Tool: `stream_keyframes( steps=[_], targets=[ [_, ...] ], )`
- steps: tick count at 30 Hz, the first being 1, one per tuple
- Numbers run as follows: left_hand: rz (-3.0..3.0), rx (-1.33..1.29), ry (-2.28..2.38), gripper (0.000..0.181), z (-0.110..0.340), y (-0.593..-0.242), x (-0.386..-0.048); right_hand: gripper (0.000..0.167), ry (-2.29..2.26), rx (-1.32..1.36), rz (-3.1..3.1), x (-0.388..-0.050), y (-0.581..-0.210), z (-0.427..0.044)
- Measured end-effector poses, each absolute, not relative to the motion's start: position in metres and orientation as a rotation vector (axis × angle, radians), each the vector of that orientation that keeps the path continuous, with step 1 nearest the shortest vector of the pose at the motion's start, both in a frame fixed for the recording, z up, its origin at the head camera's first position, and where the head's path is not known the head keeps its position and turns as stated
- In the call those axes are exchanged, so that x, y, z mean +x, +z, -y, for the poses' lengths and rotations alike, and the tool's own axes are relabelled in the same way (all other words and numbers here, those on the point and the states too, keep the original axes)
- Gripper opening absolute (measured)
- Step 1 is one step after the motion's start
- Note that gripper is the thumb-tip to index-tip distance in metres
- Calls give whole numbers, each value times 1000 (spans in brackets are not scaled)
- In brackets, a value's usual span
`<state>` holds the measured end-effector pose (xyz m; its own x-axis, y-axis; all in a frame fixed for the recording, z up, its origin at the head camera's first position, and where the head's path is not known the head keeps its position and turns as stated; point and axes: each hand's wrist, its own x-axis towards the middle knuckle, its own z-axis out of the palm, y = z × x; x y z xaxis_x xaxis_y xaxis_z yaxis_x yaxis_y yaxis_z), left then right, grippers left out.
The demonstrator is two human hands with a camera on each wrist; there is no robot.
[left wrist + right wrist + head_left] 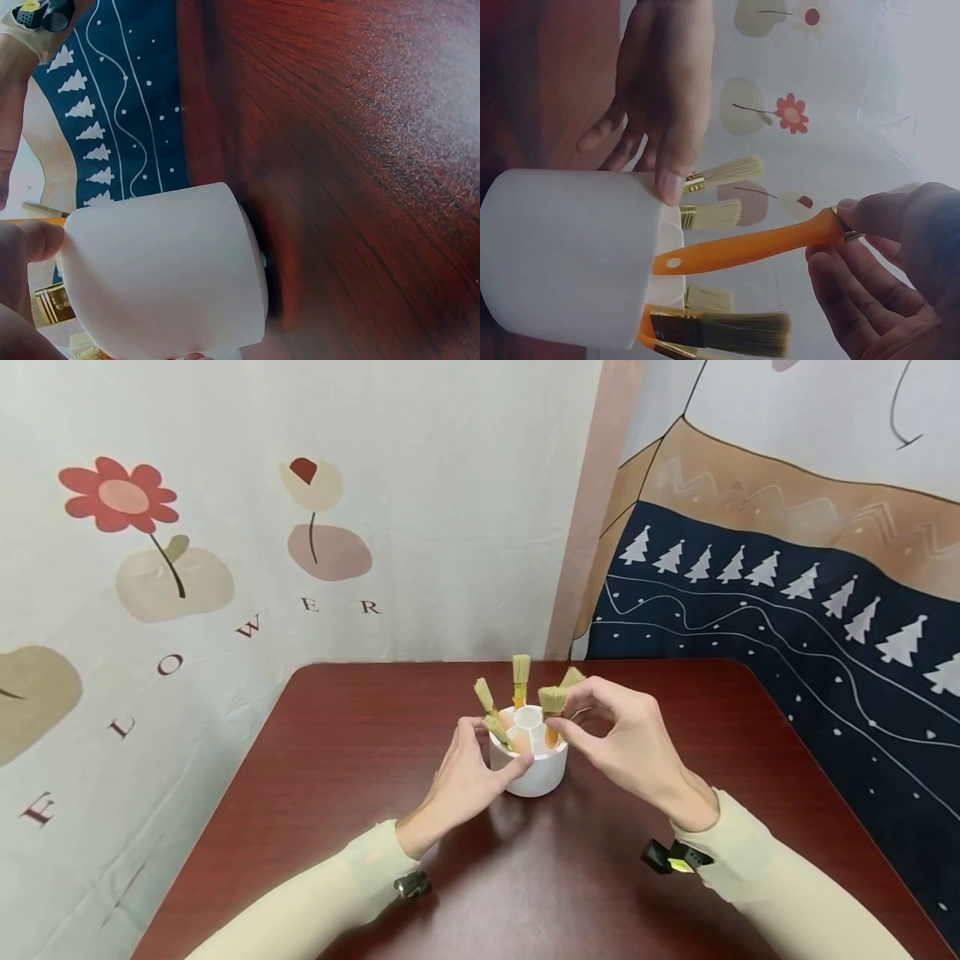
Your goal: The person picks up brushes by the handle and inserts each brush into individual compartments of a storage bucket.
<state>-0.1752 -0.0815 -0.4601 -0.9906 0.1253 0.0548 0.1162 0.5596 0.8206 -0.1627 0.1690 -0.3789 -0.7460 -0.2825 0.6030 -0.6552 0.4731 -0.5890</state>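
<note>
A white round brush holder [536, 778] with divided compartments stands on the table. My left hand [467, 779] grips its left side, thumb on the near rim, fingers round the far side. With thumb and fingers, my right hand [633, 745] pinches a paintbrush near its metal band. This paintbrush [754, 253] has an orange handle whose lower end is at the holder's mouth, bristles away from the holder. Other paintbrushes stand in the holder with bristles up, among them one at the back [521, 670] and one at the left [483, 695].
The dark red wooden table [337, 735] reaches back to a pale wall cloth [465, 510] with printed flowers. On the right hangs a dark blue cloth [697, 610] with white trees. Each wrist wears a strapped device.
</note>
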Motion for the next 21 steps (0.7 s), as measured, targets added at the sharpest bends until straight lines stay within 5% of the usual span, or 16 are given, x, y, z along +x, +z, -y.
stream_keyframes(
  steps=[21],
  targets=[
    [-2758,238,1470,85,83,-462,-174,38,1083,903,2392,-158,-395,-162]
  ],
)
